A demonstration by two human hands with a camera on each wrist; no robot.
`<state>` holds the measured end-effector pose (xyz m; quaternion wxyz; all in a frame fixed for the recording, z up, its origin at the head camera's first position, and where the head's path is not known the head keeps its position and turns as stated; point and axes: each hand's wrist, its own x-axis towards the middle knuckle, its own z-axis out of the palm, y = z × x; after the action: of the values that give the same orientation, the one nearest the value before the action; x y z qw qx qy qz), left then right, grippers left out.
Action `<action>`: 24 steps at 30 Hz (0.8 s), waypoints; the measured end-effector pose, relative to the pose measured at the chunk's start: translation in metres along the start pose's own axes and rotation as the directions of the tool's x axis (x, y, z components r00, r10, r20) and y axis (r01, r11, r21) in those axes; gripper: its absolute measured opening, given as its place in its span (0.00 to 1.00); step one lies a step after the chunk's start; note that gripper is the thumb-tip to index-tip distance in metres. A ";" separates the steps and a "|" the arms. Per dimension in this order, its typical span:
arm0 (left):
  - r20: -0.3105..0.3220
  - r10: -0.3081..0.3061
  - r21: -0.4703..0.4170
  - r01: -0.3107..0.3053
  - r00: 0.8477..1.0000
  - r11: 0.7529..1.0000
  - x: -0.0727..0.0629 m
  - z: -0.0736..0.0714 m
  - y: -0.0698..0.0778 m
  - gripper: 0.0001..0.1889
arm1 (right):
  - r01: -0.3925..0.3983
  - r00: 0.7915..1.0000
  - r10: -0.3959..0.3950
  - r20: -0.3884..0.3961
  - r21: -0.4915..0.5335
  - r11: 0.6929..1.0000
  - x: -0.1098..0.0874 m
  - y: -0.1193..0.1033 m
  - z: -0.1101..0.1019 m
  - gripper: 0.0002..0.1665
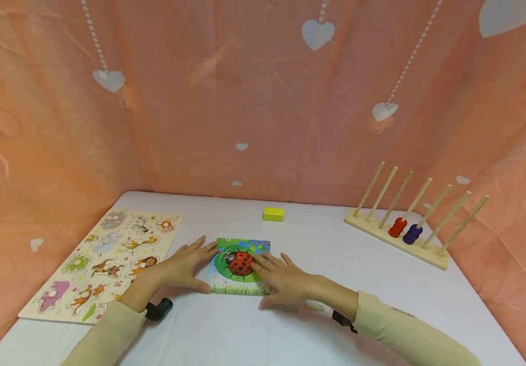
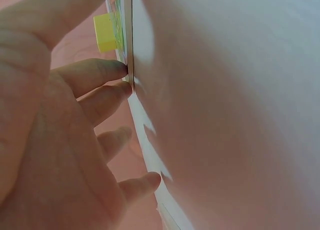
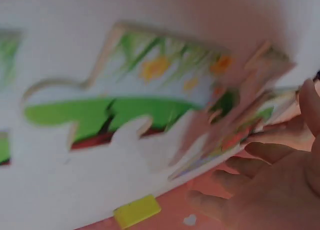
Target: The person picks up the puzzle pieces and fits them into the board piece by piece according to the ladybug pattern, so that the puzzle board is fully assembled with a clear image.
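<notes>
A square ladybug picture board, with a green and blue background, lies flat on the white table between the two hands. My left hand has its fingers spread along the board's left side, thumb by the lower left corner; in the left wrist view the fingertips meet the edge. Over the right side of the board lies my right hand, fingers extended and touching the picture. Loose jigsaw pieces with grass and yellow flowers rest beside that hand, partly hidden under it in the head view.
An animal peg puzzle board lies at the left. A yellow block sits behind the ladybug board. At the right stands a wooden peg rack with red and purple pieces on two rods. A pink curtain hangs behind the table.
</notes>
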<state>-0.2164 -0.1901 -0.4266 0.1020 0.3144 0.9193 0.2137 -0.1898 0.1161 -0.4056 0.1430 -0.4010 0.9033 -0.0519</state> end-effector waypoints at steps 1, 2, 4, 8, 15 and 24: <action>0.000 0.004 0.001 -0.004 1.000 1.000 0.001 0.000 0.000 0.53 | 0.003 1.000 -0.002 -0.020 0.014 1.000 -0.002 0.003 -0.001 0.54; 0.002 0.004 -0.002 -0.004 1.000 1.000 0.001 0.000 0.001 0.53 | 0.006 0.999 -0.005 -0.041 0.031 1.000 -0.005 0.006 -0.002 0.53; 0.004 0.007 -0.003 -0.007 1.000 1.000 0.002 -0.001 0.002 0.53 | 0.023 0.995 -0.019 -0.093 0.046 0.999 -0.012 0.012 -0.004 0.49; 0.007 0.004 -0.002 -0.004 1.000 1.000 0.004 -0.002 0.003 0.53 | 0.027 0.988 -0.010 -0.156 0.107 0.994 -0.026 0.019 -0.003 0.38; 0.003 -0.001 0.005 0.001 1.000 1.000 0.002 -0.003 0.004 0.53 | -0.063 0.969 0.108 -0.224 0.199 0.978 -0.046 0.018 0.005 0.35; 0.010 -0.009 0.005 0.009 1.000 1.000 0.000 -0.002 0.004 0.52 | -0.053 0.944 0.136 -0.300 0.267 0.962 -0.057 0.015 0.019 0.36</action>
<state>-0.2153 -0.1877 -0.4227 0.1066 0.3115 0.9208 0.2092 -0.1584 0.1683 -0.4140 0.0496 -0.3216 0.9186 -0.2241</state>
